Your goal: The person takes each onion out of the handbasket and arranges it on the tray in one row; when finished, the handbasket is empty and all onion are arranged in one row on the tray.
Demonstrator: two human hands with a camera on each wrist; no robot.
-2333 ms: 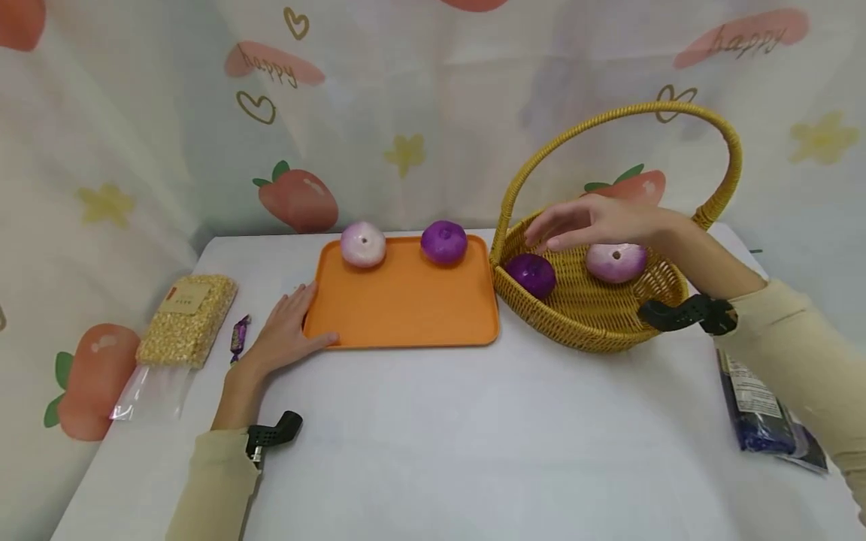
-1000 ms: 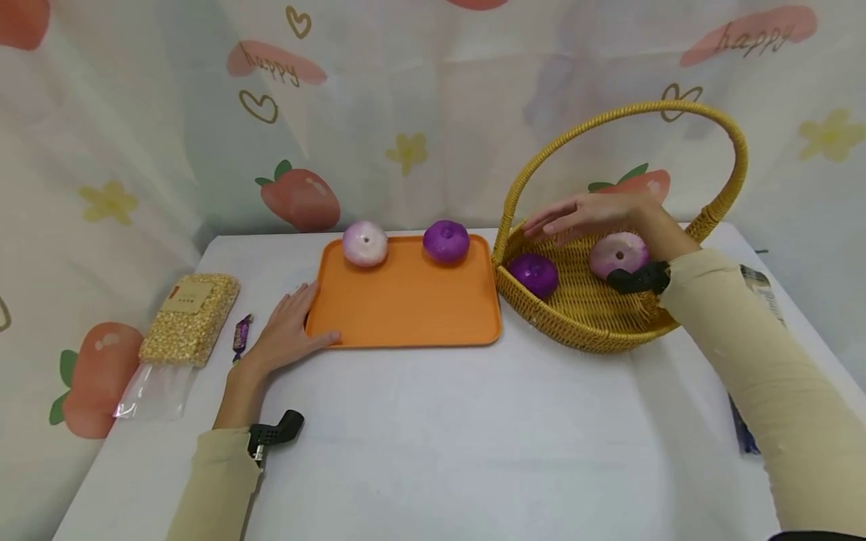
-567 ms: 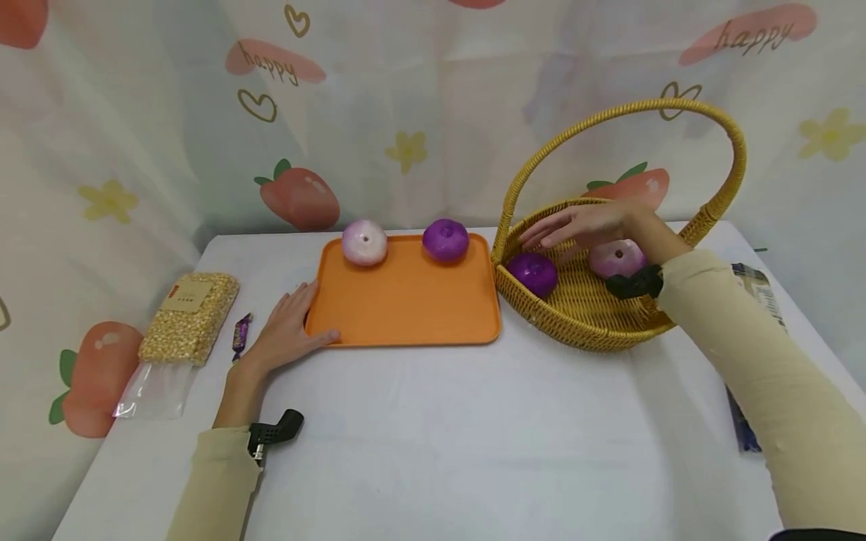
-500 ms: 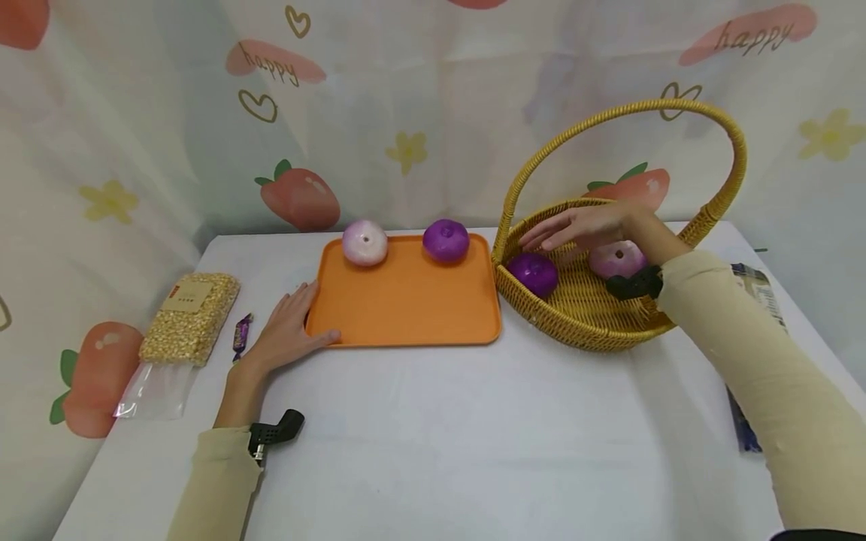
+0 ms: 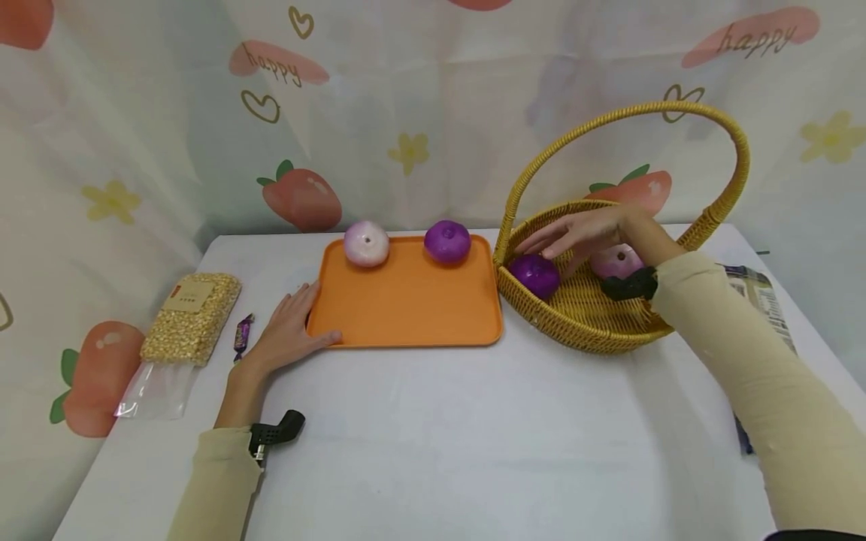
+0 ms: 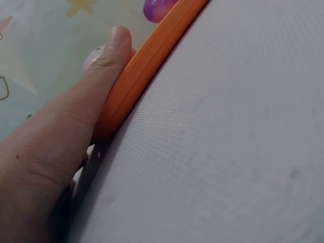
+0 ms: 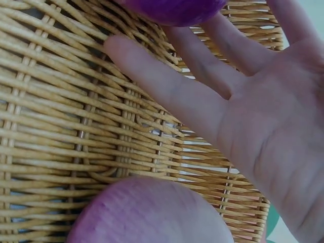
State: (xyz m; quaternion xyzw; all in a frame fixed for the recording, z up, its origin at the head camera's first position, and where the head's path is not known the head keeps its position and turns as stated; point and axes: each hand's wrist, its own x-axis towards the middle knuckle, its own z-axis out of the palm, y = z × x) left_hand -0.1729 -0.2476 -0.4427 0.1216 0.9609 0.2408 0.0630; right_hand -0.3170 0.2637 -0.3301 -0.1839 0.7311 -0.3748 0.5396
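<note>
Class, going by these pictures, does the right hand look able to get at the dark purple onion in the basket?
Probably yes: the right hand is empty, its fingers reach down into the basket right by the dark purple onion, and nothing seems to stand between them.

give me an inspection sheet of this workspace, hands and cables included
Surface: white tabletop, no spill seen.
Things in use: orange tray bearing pale onion and violet onion; wicker basket holding deep purple onion and pinkish onion.
Clutter: bag of yellow kernels and wrapped sweet, left; dark packet, right, partly behind the sleeve.
Hands: left hand against the tray's near left corner; right hand in the basket, by the deep purple onion.
Cables: nothing certain; unclear dark strand at far right.
Surroundings: curtain printed with fruit, hearts and "happy".
</note>
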